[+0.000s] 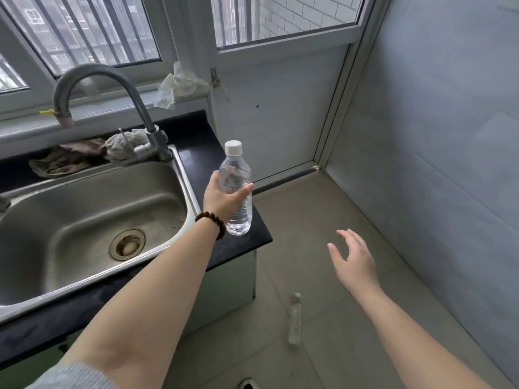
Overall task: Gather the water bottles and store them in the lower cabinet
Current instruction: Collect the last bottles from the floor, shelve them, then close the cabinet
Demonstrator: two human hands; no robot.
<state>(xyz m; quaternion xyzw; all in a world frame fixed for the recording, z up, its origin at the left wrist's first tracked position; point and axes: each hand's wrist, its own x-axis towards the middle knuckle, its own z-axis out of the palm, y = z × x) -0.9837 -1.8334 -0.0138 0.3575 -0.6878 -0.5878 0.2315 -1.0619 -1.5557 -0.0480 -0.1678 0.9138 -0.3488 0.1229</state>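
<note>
- Over the black countertop (196,153) corner right of the sink (92,203), my left hand (224,199) wraps an upright clear water bottle (236,189), thumb across its middle.
- My right hand (355,265) hangs empty, fingers spread.
- Below, a second bottle (295,318) lies on the floor (323,214).

Counter: black stone countertop (196,141) with a stainless steel sink basin (92,220) set into it.
On counter: crumpled brownish rag (67,160) and a pale balled cloth (126,143) lie behind the sink, near the curved steel faucet (112,88).
Floor: grey tiled floor (309,209).
On floor: clear plastic bottle (295,320) near the cabinet's corner.
</note>
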